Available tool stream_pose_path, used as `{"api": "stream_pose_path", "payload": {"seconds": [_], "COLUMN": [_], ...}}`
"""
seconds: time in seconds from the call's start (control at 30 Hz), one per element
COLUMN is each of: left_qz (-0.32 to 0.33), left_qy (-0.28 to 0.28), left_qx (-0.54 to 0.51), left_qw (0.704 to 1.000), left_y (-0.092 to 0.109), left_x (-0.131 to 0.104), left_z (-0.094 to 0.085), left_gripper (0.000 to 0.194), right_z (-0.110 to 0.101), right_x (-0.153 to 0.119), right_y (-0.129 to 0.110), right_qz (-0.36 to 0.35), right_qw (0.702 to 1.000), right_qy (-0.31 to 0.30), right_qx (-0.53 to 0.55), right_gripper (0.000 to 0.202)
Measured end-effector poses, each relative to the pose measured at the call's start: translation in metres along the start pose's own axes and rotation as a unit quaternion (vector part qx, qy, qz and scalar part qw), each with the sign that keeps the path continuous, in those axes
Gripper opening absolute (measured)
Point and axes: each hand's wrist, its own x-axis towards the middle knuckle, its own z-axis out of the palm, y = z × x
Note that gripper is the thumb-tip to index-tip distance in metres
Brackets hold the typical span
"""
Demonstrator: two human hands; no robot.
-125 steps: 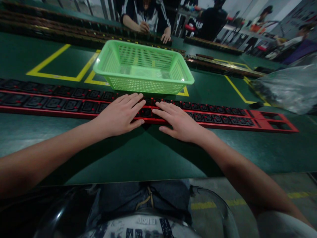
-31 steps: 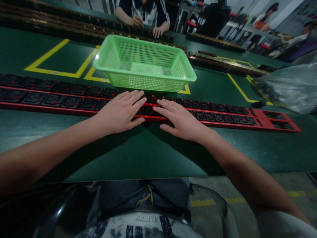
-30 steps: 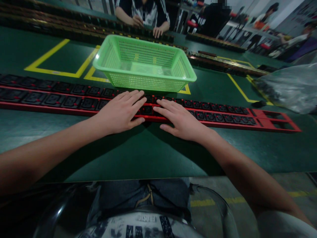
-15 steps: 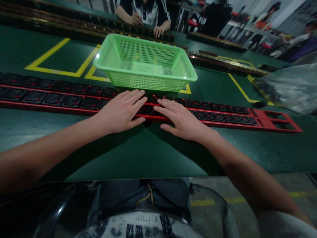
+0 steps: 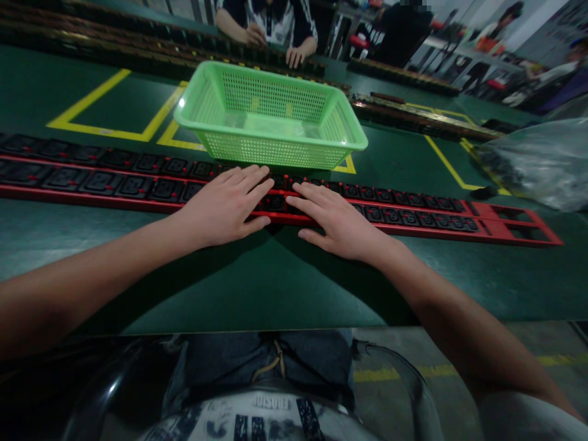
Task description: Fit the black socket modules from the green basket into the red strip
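Two long red strips (image 5: 498, 229) lie side by side across the green table, set with rows of black power sockets (image 5: 408, 217). My left hand (image 5: 227, 205) rests flat over the sockets left of the middle, fingers stretched out and thumb at the near red edge. Just to its right, my right hand (image 5: 337, 222) lies across the strips in the same way, fingers extended. Neither hand grips anything. A few sockets show in the gap between the hands; those under the palms and fingers are hidden. At the right end, the strips have rectangular openings without sockets.
Right behind the strips stands a green plastic basket (image 5: 275, 144). A clear plastic bag (image 5: 542, 162) with dark contents sits at the right. Yellow tape (image 5: 101, 131) marks the green table (image 5: 257, 288). Across it, a co-worker's hand (image 5: 298, 56) rests near further long strips (image 5: 151, 49).
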Motion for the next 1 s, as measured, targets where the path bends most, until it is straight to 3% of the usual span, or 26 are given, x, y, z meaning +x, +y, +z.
{"api": "stream_pose_path", "payload": {"seconds": [1.0], "left_qz": [0.0], "left_qy": [-0.005], "left_qx": [-0.009], "left_qw": [1.0], "left_y": [-0.0008], "left_x": [-0.0003], "left_z": [-0.0013], "left_gripper": [0.069], "right_z": [-0.0016], "right_x": [0.0003], "right_y": [-0.0007], "right_qz": [-0.001], "right_qw": [1.0], "right_qy": [0.001], "right_qx": [-0.001], "right_gripper": [0.071]}}
